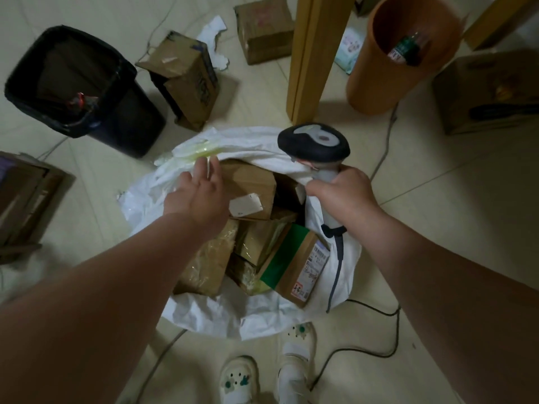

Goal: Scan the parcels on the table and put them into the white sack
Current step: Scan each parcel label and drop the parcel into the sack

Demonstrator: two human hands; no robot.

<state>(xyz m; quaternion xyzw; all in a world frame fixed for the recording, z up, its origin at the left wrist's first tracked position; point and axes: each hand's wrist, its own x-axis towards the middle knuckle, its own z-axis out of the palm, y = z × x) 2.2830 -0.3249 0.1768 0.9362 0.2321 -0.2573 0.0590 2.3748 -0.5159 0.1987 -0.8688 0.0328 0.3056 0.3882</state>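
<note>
Scanner [313, 139] handle buried in gripping right hand [345, 192], left hand [201, 189] loose-fingered over white sack [204, 314], stacked parcels [252, 182] hide lower ones; black bin [73, 80], table leg [316, 53] beyond.

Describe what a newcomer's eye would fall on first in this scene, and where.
The white sack, mid-floor, gapes open, stuffed with brown cardboard parcels, with a green-taped parcel at its right edge. Over it the right hand grips a barcode scanner, and the left hand reaches over its mouth, fingers straight. A black bin stands upper left, an orange bin upper right.
</note>
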